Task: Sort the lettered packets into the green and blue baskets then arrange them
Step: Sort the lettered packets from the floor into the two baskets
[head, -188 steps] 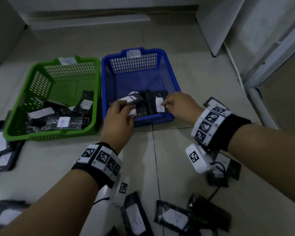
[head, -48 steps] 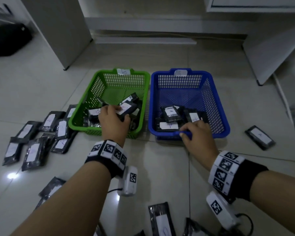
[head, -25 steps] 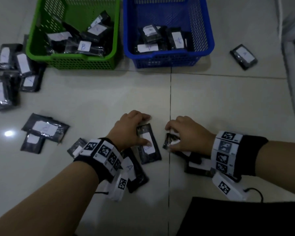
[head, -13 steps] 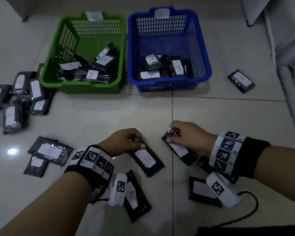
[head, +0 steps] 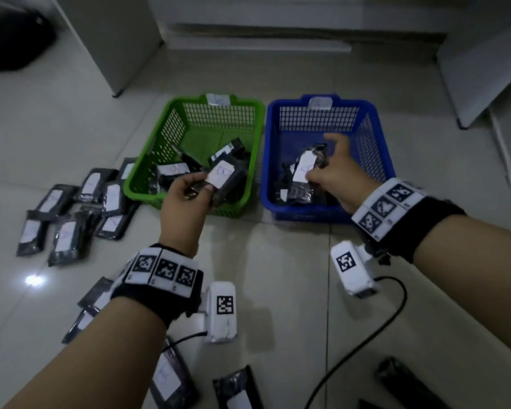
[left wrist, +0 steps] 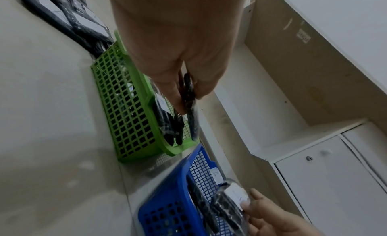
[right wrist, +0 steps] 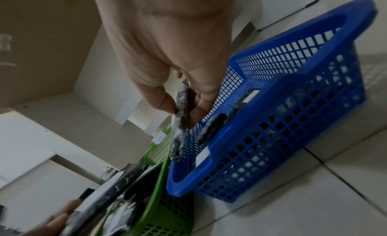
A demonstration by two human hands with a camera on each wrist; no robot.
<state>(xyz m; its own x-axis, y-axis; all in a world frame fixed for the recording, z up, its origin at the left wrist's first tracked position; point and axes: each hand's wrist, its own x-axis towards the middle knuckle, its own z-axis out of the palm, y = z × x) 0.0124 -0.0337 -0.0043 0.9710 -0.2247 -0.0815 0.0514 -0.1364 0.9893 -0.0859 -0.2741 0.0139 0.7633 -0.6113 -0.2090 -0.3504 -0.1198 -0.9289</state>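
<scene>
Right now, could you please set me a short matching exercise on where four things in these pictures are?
Things:
1. packet in the left hand
2. packet in the right hand
3. paper tag marked A
4. cluster of loose packets

Places:
a. on the far rim of the blue basket
b. on the floor to the left of the green basket
c. held over the near end of the green basket
d. held over the blue basket

Pairs: 1-c, 2-d, 3-a, 4-b
</scene>
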